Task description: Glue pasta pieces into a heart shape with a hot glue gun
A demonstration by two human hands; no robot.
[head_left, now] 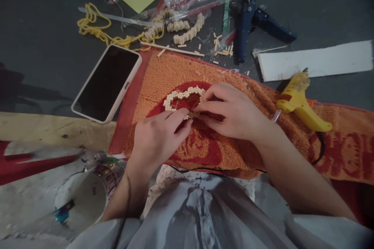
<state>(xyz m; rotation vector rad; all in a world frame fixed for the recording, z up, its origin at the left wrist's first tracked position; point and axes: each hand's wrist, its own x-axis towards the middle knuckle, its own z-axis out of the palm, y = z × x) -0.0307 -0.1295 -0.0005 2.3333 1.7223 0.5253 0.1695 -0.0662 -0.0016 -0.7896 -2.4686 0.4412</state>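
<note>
A curved loop of small pale wooden pieces (181, 95) lies over a red patch on the orange towel (157, 70). My left hand (162, 132) is closed on the loop's near edge, with its thumb and fingertips together. From the right, my right hand (226, 111) pinches the loop's right side, its fingertips close to the left ones. Part of the loop is covered by the fingers. A yellow glue gun (304, 105) rests on the towel beyond my right forearm.
A phone (106, 83) lies at the left. Behind the towel are wavy wooden strips (189, 33), yellow string (96, 29), plastic wrappers, a blue-handled tool (245, 23) and a white strip (315, 60). A bucket (87, 194) stands below left.
</note>
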